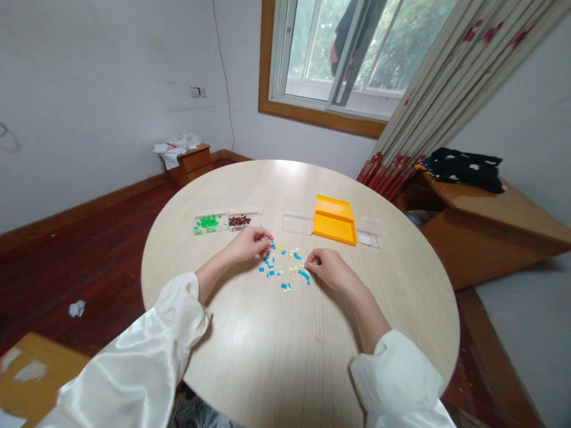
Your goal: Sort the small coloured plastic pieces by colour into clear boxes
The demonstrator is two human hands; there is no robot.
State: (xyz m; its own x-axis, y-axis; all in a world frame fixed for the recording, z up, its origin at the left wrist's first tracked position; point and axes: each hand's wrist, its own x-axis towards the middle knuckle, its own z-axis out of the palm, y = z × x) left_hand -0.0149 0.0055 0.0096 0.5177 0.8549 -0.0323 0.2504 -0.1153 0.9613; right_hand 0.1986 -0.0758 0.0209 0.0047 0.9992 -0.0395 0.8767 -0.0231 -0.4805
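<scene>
bricks (285,270) mostly lie loose mid-tabletop (276,356); two boxes (213,232) hold green and brown. my left grip (250,242) pinches one, my right grip (330,268) is pressed together.

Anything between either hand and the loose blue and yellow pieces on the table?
Nothing visible. The left hand and right hand lie on the table at opposite edges of the scattered pieces, fingers right at them. The clear boxes and orange tray sit beyond the pile, not between.

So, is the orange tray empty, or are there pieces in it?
Empty, it seems: the orange tray shows only its bare floor; the small pieces lie outside it, on the table.
</scene>
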